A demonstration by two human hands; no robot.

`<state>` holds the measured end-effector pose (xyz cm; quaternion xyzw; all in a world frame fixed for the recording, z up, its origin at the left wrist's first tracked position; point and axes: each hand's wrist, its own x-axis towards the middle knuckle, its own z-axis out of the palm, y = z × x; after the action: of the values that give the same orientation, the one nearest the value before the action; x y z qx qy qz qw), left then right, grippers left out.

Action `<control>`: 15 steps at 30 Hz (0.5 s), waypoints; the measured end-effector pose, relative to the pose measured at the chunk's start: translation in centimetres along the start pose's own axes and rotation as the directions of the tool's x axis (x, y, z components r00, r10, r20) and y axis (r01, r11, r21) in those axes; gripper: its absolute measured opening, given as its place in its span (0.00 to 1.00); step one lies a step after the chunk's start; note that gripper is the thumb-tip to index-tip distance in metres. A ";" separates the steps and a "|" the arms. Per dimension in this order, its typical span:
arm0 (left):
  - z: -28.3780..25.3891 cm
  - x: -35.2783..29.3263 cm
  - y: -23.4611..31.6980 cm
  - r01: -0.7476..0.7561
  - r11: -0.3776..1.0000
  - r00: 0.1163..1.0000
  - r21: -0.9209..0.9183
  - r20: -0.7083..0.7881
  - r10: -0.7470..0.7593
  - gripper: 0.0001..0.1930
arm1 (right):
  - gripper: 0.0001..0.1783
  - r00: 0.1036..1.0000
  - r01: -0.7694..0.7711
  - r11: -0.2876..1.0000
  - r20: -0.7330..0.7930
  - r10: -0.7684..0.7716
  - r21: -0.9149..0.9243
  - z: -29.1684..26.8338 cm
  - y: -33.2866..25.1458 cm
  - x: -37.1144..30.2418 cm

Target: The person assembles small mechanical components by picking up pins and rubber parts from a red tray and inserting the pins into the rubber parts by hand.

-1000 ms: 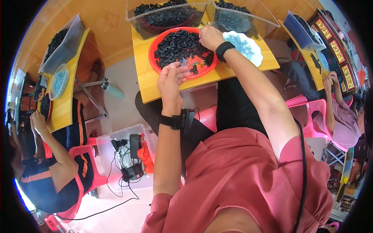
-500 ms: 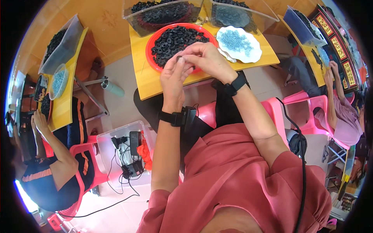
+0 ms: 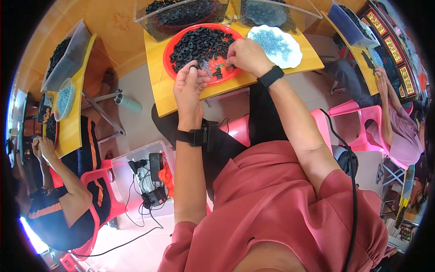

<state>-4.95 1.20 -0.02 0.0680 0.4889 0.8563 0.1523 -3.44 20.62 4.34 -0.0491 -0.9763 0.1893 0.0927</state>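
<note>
At the near left edge of the red tray (image 3: 167,56): left hand (image 3: 186,84), palm turned partly up, thumb and forefinger closed on a small dark piece (image 3: 193,66).
Right hand (image 3: 249,54): over the right side of the red tray, back uppermost, fingers bent downward; the fingertips are partly hidden, so I cannot tell whether they grip anything.
Black pieces (image 3: 199,43): heaped in the far and left parts of the red tray, many with a hole through them; a small clump lies on the barer red patch at its near right.
Pale bits (image 3: 205,65): tiny, inside the red tray, just right of the left fingertips.
White plate (image 3: 297,56): scalloped, right of the red tray, bearing small bluish pieces (image 3: 274,44).
Bins: two, clear-walled, beyond the red tray; the left bin (image 3: 152,28) holds more black pieces, the right bin (image 3: 308,16) dark and bluish ones.
Yellow table (image 3: 163,97): beneath the red tray.
Green bottle (image 3: 128,103): well left of the red tray, on the floor.
Clear tub (image 3: 164,207): well apart from the red tray, toward the near left, with black cables (image 3: 147,197) inside.
Co-workers: one person (image 3: 59,213) far left of the red tray, another (image 3: 403,140) far right.
</note>
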 end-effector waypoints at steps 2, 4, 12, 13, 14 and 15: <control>0.3 -0.1 0.0 -0.020 1.000 1.000 0.014 0.001 0.020 0.12 | 0.07 1.000 -0.008 0.997 -0.018 0.007 -0.078 1.3 0.1 0.5; 0.7 -0.2 0.1 -0.015 1.000 1.000 -0.020 0.017 0.015 0.10 | 0.06 0.999 -0.016 0.988 -0.037 0.011 -0.156 2.2 0.6 0.8; 0.9 -0.4 0.8 -0.006 0.997 0.995 -0.079 0.100 0.014 0.11 | 0.06 0.983 0.074 0.966 -0.182 -0.029 0.246 1.3 -0.2 -0.4; 0.9 -0.5 0.9 -0.008 0.997 0.993 -0.074 0.114 0.017 0.12 | 0.06 0.983 0.075 0.966 -0.181 -0.030 0.248 1.2 -0.6 -0.8; 1.1 -0.6 1.0 -0.006 0.997 0.993 -0.073 0.119 0.015 0.12 | 0.06 0.979 0.076 0.925 -0.204 0.001 0.371 1.0 -0.8 -1.4; 1.2 -0.7 1.1 -0.008 0.998 0.993 -0.068 0.120 0.017 0.13 | 0.06 0.974 0.081 0.869 -0.222 0.034 0.488 0.8 -1.0 -1.8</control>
<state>-4.22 1.47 1.58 0.1176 0.4493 0.8674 0.1784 -1.87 19.13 3.74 -0.0326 -0.8792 0.4246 0.2136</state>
